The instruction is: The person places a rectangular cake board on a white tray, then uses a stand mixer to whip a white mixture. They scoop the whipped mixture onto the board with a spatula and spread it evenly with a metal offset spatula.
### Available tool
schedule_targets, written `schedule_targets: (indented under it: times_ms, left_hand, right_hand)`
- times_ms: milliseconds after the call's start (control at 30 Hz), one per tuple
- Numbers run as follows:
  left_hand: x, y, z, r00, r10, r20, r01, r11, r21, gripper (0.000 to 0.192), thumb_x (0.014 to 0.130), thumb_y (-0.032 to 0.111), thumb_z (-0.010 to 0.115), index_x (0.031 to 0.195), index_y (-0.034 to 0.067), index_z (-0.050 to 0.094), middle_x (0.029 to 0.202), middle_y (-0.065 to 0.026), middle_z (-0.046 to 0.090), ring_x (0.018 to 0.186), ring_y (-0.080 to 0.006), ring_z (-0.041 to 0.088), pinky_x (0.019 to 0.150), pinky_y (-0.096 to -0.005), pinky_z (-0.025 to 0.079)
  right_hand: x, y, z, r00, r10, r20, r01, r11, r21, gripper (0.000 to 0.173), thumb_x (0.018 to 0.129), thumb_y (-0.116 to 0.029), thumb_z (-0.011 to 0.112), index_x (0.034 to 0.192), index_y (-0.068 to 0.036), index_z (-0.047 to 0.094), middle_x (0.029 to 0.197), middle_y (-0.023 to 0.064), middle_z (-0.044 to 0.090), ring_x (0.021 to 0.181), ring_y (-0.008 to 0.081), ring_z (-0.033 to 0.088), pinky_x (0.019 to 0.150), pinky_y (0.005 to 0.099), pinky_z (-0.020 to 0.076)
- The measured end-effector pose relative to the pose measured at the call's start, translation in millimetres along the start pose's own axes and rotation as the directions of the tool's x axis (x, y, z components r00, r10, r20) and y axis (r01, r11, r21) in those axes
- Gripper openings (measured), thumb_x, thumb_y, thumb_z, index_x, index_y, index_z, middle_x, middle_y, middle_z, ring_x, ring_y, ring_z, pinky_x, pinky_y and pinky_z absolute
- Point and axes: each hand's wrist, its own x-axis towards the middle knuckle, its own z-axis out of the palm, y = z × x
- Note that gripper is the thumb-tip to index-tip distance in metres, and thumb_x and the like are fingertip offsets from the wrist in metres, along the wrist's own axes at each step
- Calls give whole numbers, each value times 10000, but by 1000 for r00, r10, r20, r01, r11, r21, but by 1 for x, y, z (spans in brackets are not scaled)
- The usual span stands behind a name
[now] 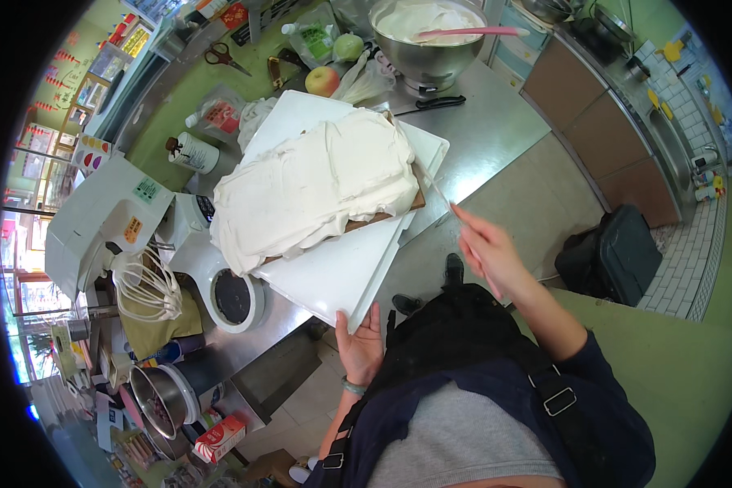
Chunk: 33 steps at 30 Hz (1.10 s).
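A slab of cake thickly covered in white cream [323, 183] lies on a white plastic tray [335, 274], with brown cake edge showing along its near side. My left hand [361, 348] is at the tray's near corner, fingers up against it, a bangle on the wrist. My right hand [485, 247] holds the handle end of a thin spatula or knife [434, 186], whose blade reaches toward the cake's right end; its tip is hard to make out. Beyond the tray stands a steel mixing bowl [427, 55] of white cream with a pink spatula [476, 31] resting across it.
A stand mixer [110, 213] with a creamy wire whisk [149, 287] stands at left. Behind the tray are an apple [322, 81], scissors [226, 58], a black-handled knife [440, 102], pouches and a white bottle [193, 152]. Steel bowls [158, 402] sit at lower left.
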Motion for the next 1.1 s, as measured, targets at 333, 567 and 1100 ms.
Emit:
schedule_targets:
  times_ms: [333,567,1100]
  left_hand:
    - [9,0,7,941,-261,217,230,960,159,488,1055,287,458,1446,11,361,1433,-143,479,1334,-314,474,1119,-569,382]
    - [33,-39,17,898,-405,170,320,868,380,500,1053,365,475,1386,-5,436,1373,-128,530,1261,-225,520,1080,-465,429]
    - [11,60,-53,957,252,141,-268,957,112,298,1002,150,551,1290,116,488,1289,-95,596,1222,-353,580,1049,-473,480]
  right_hand:
    - [-1,-3,-1,815,-570,100,423,469,-775,462,977,-81,523,1435,-141,510,890,139,627,746,263,609,698,366,504]
    - [-1,-14,89,907,-297,298,378,264,-888,521,930,-101,550,1437,-214,509,901,128,600,742,344,620,664,427,510]
    - [50,-44,-2,816,-516,259,413,208,-887,475,954,-64,544,1392,-242,575,945,65,660,735,247,635,687,326,510]
